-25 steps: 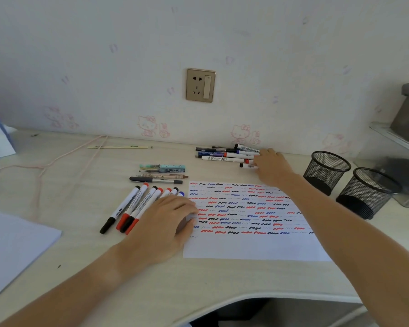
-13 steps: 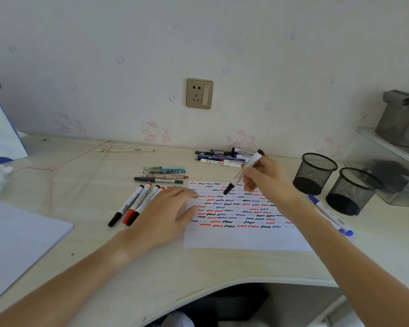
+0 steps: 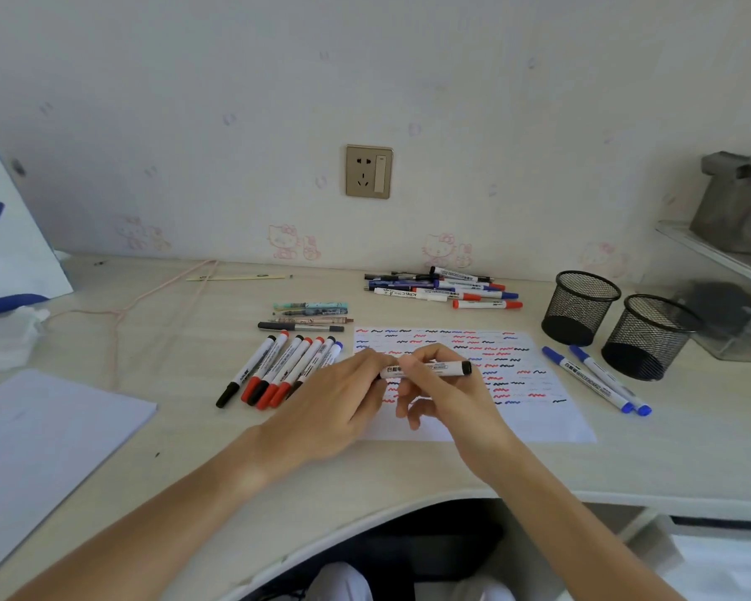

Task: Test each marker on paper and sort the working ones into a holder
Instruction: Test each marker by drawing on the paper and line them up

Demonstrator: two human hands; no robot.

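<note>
1. Both hands have met over the paper (image 3: 538, 422): right hand (image 3: 447, 383) and left hand (image 3: 339, 392) grip one black-capped marker (image 3: 430, 369), still capped
2. Far pile (image 3: 443, 288) untested; both holders (image 3: 582, 308) look empty

Home study corner: pale wood surface (image 3: 191, 340) against cartoon-cat wallpaper (image 3: 293, 241), wall socket (image 3: 368, 171), mesh pen holders (image 3: 582, 308).

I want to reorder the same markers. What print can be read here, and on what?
"ACRYLIC": white marker in the pile by the wall.
"WHITEBOARD": blue marker beside the mesh holders.
Black-capped marker held by both hands: label blurred.
Markers left of the paper: print too small.
</note>
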